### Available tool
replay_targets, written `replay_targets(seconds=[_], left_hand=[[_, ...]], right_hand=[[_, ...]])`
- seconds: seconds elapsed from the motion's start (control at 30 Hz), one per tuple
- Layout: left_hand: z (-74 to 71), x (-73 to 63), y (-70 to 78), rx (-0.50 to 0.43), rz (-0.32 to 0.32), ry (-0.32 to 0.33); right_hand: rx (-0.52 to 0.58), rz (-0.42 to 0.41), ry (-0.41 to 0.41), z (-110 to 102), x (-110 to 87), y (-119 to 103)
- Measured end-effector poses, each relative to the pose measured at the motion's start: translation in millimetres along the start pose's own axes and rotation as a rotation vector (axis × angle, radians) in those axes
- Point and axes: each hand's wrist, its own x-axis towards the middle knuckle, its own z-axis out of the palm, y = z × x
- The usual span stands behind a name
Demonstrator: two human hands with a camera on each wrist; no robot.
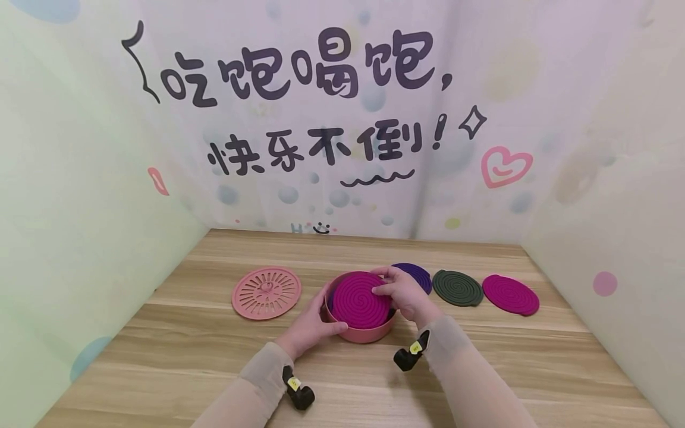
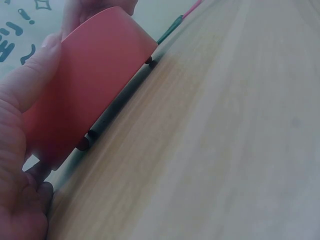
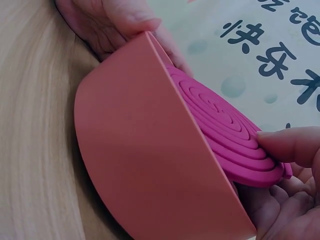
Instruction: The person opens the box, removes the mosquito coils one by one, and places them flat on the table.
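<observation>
A round coral-pink bowl (image 1: 365, 336) stands on the wooden table, with a magenta spiral coaster (image 1: 361, 300) slanting out of its mouth. My left hand (image 1: 311, 324) grips the bowl's left side, the thumb along the outer wall near the rim. With thumb and fingers my right hand (image 1: 402, 291) pinches the coaster's right edge, as the right wrist view shows at the coaster's tab (image 3: 287, 171). Something dark blue shows inside the bowl beneath the coaster, mostly hidden. Small feet (image 2: 84, 143) under the bowl appear in the left wrist view.
A pink slotted lid (image 1: 266, 292) with a small knob lies left of the bowl. To the right, in a row, lie a dark blue spiral coaster (image 1: 416, 276), partly behind my right hand, a dark green one (image 1: 458, 288) and a magenta one (image 1: 511, 294). Printed fabric walls border the table.
</observation>
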Motion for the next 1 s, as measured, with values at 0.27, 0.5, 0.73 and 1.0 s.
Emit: replay_targets(seconds=[0.27, 0.5, 0.73, 1.0], left_hand=[[-0.2, -0.4, 1.0, 0.004, -0.013, 0.000], [-0.6, -0.5, 1.1, -0.004, -0.017, -0.001], [-0.5, -0.1, 0.4, -0.015, -0.010, 0.004], [-2.1, -2.4, 1.8, 0.002, -0.020, -0.006]], right_hand=[[0.066, -0.003, 0.015, -2, 0.0, 0], [0.157, 0.000, 0.023, -5, -0.5, 2], [0.252, 0.006, 0.025, -8, -1.7, 1], [0.320, 0.012, 0.046, -21, -5.3, -2]])
